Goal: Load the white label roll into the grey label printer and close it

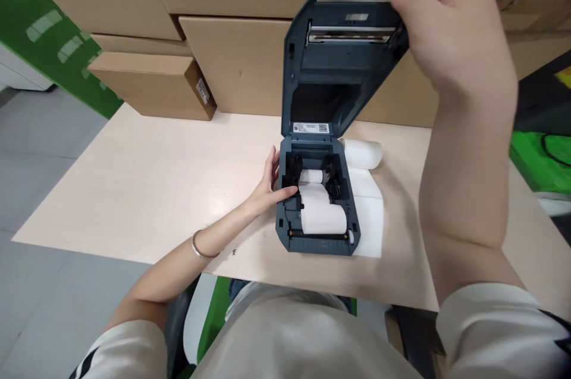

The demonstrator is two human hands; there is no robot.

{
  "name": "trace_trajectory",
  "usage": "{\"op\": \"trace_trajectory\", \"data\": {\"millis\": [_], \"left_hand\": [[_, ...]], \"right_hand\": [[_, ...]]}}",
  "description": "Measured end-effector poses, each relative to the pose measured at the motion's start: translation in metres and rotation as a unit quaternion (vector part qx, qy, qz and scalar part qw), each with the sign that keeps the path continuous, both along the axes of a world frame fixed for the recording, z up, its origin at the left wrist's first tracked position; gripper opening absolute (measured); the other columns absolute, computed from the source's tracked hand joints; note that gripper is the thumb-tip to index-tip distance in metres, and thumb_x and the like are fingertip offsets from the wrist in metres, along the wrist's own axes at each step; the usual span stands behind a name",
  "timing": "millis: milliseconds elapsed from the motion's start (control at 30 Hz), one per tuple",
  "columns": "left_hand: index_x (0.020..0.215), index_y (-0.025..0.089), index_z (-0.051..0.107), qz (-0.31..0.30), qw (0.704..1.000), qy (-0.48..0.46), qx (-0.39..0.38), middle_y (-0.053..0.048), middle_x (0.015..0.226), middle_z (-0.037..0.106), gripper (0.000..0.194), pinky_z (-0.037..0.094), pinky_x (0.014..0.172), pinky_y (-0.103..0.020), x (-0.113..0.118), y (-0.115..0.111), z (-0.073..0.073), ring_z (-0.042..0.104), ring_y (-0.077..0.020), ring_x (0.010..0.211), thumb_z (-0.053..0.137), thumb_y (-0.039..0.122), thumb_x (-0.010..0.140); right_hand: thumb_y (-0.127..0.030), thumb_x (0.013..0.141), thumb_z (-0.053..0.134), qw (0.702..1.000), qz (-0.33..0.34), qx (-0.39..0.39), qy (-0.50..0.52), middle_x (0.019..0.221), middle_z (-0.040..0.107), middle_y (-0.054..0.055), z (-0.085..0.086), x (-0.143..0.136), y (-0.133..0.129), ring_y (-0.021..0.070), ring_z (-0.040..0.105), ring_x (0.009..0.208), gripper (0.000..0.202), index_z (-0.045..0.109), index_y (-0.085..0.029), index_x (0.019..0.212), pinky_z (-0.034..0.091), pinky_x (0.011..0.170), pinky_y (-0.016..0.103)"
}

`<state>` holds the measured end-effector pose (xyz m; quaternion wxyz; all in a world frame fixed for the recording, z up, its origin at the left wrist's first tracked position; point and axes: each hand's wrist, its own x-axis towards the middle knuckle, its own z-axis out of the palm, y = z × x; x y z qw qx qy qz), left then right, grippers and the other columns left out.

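Note:
A dark blue-grey label printer (317, 244) stands on the table with its lid (330, 72) raised. My right hand (450, 28) grips the lid's top right edge, thumb on the near side and most fingers hidden behind. My left hand (270, 185) clasps the left wall of the printer's base, its thumb over the rim and its fingers outside. Inside the base lies a small white paper roll (311, 176) between black holders. A strip of white paper (324, 219) curls up from it near the front roller (317, 235).
Behind the printer's right side lies a larger paper roll (363, 154), its unrolled sheet (369, 212) running forward beside the base. Large cardboard boxes (241, 66) wall off the table's back. A flatter carton (151, 84) stands at the back left. The table's front edge (285, 285) is close to my body.

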<state>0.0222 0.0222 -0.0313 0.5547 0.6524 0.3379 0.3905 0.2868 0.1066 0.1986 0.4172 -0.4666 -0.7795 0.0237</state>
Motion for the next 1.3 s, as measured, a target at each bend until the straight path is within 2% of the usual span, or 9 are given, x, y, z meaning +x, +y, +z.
{"op": "trace_trajectory", "data": {"millis": [100,200,300,433,800,933,1067,1167,1300], "left_hand": [[0.165,0.034,0.011,0.009,1.000,0.009,0.013,-0.007,0.176,0.011,0.101,0.018,0.133,-0.057,0.001,-0.001,0.006,0.014,-0.0355,0.163,0.072,0.057,0.088],[0.163,0.028,0.021,0.025,0.999,0.013,0.028,-0.011,0.174,0.020,0.097,0.018,0.133,-0.057,0.002,0.001,0.008,0.019,-0.0361,0.161,0.074,0.053,0.086],[0.163,0.023,0.024,0.036,0.998,0.018,0.040,-0.013,0.171,0.028,0.097,0.022,0.132,-0.056,0.002,0.004,0.005,0.024,-0.0365,0.160,0.076,0.042,0.082],[0.164,0.022,0.024,0.036,0.998,0.025,0.044,-0.011,0.171,0.029,0.089,0.027,0.131,-0.054,-0.002,0.004,0.004,0.030,-0.0350,0.158,0.065,0.028,0.085],[0.165,0.021,0.021,0.033,0.989,0.078,0.121,-0.011,0.173,0.023,0.079,0.028,0.130,-0.053,-0.005,0.002,0.004,0.030,-0.0337,0.158,0.054,0.031,0.093],[0.165,0.024,0.020,0.028,0.988,0.062,0.136,-0.009,0.173,0.021,0.076,0.023,0.133,-0.052,-0.004,0.001,0.006,0.024,-0.0326,0.160,0.053,0.044,0.099],[0.165,0.028,0.020,0.023,0.986,0.044,0.160,-0.006,0.173,0.024,0.073,0.020,0.134,-0.052,-0.002,-0.001,0.010,0.024,-0.0312,0.161,0.050,0.051,0.101],[0.165,0.029,0.021,0.025,0.986,0.046,0.158,-0.005,0.173,0.024,0.073,0.020,0.134,-0.053,-0.003,0.000,0.010,0.024,-0.0313,0.161,0.050,0.048,0.101],[0.165,0.028,0.021,0.029,0.987,0.052,0.150,-0.006,0.173,0.024,0.074,0.020,0.134,-0.054,-0.003,0.001,0.008,0.024,-0.0321,0.161,0.051,0.047,0.100]], "right_hand": [[-0.049,0.107,0.039,0.979,-0.081,0.180,-0.056,0.124,0.067,0.009,-0.011,-0.008,-0.040,0.0205,0.062,0.117,0.053,0.063,-0.011,0.134,0.046,0.102,0.035],[-0.034,0.107,0.041,0.949,-0.023,0.260,-0.178,0.090,0.072,0.003,-0.036,-0.024,-0.072,0.0184,0.067,0.090,0.037,0.072,-0.018,0.097,0.051,0.087,0.034],[-0.029,0.102,0.050,0.921,0.104,0.091,-0.365,0.076,0.071,0.004,-0.071,-0.044,-0.082,0.0194,0.065,0.076,0.032,0.071,-0.019,0.081,0.049,0.071,0.034],[-0.017,0.088,0.065,0.868,0.144,-0.120,-0.460,0.085,0.077,0.009,-0.112,-0.065,-0.072,0.0231,0.072,0.085,0.011,0.074,-0.016,0.082,0.048,0.103,0.041],[-0.018,0.087,0.063,0.882,0.157,-0.123,-0.426,0.088,0.076,0.008,-0.122,-0.068,-0.067,0.0207,0.073,0.087,0.012,0.073,-0.015,0.084,0.045,0.116,0.040],[-0.032,0.092,0.062,0.935,0.120,-0.053,-0.328,0.098,0.074,0.005,-0.091,-0.034,-0.095,0.0200,0.072,0.093,0.023,0.071,-0.016,0.105,0.033,0.128,0.046],[-0.040,0.091,0.065,0.977,0.006,0.022,-0.211,0.095,0.074,0.005,-0.069,0.042,-0.106,0.0224,0.071,0.087,0.021,0.069,-0.022,0.099,0.044,0.121,0.050],[-0.044,0.086,0.065,0.943,-0.102,-0.076,-0.307,0.093,0.074,0.010,-0.088,0.101,-0.091,0.0292,0.071,0.094,0.028,0.072,-0.019,0.095,0.038,0.123,0.055],[-0.039,0.078,0.065,0.919,-0.101,-0.170,-0.342,0.084,0.074,0.012,-0.148,0.141,-0.067,0.0267,0.070,0.078,0.020,0.071,-0.021,0.077,0.041,0.115,0.060]]}}
